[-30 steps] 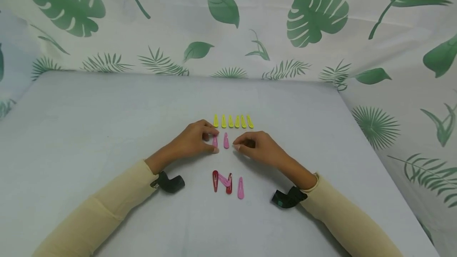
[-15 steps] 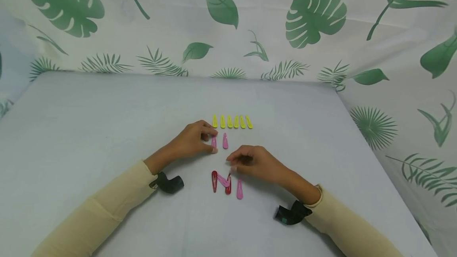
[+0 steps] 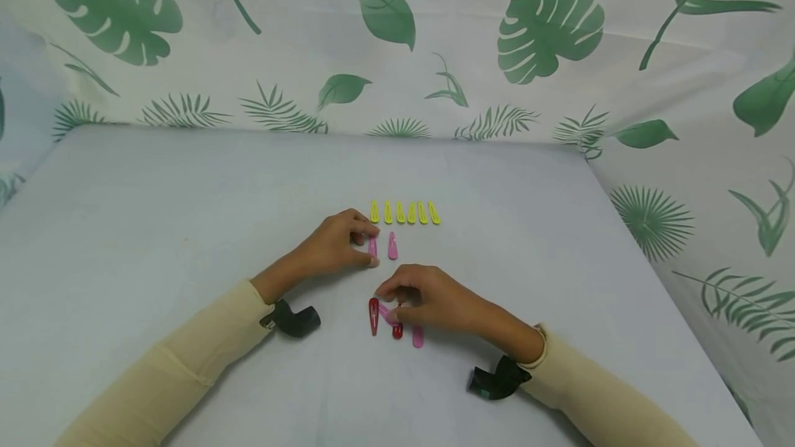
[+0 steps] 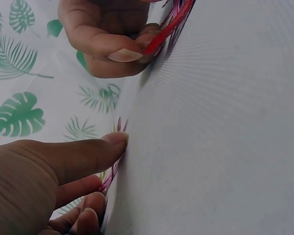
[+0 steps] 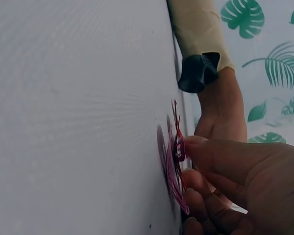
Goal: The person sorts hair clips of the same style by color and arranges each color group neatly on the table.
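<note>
Head view: white tabletop [image 3: 248, 185], leafy backdrop [image 3: 459, 26]; left fingers [image 3: 364, 226] pinched on pink clip [image 3: 373, 247], right fingers [image 3: 390, 283] unclear

On the white flat table [image 3: 186, 192], mid-frame: six yellow teardrop snap clips [image 3: 400, 217] in a row. Just below, two pink teardrop snap clips [image 3: 393, 252], the left one between fingertips of the left hand [image 3: 335, 245]. Lower centre: two red teardrop snap clips [image 3: 373, 308], a slanted pink clip [image 3: 384, 312] between, another pink clip [image 3: 418, 341] to the right, all near or beneath the right hand [image 3: 431, 299]. Behind, across the frame's top, white fabric with green leaf print [image 3: 459, 40].
</note>
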The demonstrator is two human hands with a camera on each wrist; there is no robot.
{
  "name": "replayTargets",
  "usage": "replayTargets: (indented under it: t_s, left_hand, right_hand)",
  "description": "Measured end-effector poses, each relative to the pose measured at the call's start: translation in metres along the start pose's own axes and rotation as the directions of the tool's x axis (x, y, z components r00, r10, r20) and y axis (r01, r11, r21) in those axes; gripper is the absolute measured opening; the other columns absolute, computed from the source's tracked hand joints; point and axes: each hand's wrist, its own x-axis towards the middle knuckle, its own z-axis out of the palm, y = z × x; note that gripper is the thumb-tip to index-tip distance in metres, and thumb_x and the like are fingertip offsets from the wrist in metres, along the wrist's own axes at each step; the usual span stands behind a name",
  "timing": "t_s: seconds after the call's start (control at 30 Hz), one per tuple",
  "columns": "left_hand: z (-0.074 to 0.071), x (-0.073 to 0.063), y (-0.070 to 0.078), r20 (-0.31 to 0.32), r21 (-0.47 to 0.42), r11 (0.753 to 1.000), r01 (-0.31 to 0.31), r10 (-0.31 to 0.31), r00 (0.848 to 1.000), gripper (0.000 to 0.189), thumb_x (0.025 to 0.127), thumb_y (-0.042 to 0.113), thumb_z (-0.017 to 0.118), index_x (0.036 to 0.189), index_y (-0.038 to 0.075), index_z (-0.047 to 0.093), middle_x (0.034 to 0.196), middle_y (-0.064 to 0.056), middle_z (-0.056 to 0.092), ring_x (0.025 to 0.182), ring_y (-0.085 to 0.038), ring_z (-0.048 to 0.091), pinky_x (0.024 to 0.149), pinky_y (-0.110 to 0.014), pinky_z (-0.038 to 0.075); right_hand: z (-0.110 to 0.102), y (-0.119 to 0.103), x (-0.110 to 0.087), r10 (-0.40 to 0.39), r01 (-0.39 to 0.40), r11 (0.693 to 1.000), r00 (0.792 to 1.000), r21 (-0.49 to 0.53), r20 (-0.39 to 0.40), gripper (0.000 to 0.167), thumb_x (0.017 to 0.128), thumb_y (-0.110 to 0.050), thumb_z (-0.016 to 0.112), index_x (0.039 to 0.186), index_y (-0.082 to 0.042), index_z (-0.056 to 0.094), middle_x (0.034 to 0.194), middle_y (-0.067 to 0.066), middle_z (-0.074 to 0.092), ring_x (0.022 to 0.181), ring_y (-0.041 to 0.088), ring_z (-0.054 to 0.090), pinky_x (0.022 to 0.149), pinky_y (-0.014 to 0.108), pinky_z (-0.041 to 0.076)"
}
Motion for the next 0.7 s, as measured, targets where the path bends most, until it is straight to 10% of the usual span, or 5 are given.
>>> replayTargets:
  t_s: [0.7]
  left_hand:
    - [-0.0001, 0.0007, -0.0011, 0.005, 0.009, 1.000, 0.004, -0.004, 1.000, 0.044, 0.076, 0.017, 0.085, 0.116, 0.004, 0.070, 0.110, -0.005, 0.057, 0.090, -0.017, 0.054, 0.077, -0.031, 0.043]
  right_hand:
    - [0.0007, -0.0017, -0.0009, 0.002, -0.003, 0.999, 0.999, -0.038, -0.034, 0.023, 0.087, -0.002, 0.071, 0.108, -0.012, 0.070, 0.092, -0.009, 0.064, 0.079, 0.008, 0.057, 0.071, 0.025, 0.049]
